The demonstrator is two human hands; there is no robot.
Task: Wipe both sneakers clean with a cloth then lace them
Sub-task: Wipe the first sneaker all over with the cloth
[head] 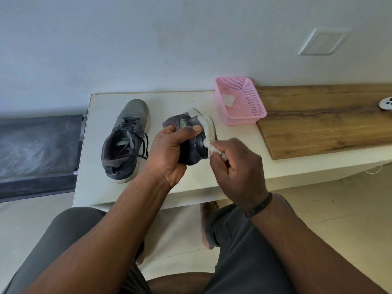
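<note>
Sideways, the left hand (pixel 169 149) gripped the sneaker (pixel 192 139), sole rightward, where right hand (pixel 235 164) fingers pinched the cloth (pixel 213 147).

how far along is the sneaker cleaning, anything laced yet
In hand: the left hand holds one sneaker above the table while the right hand presses a white cloth against its sole edge near the heel. The other sneaker stands on the table with its laces threaded but loose and untied. Whether that one has been wiped cannot be told. Left: finishing the wipe and lacing.
</note>
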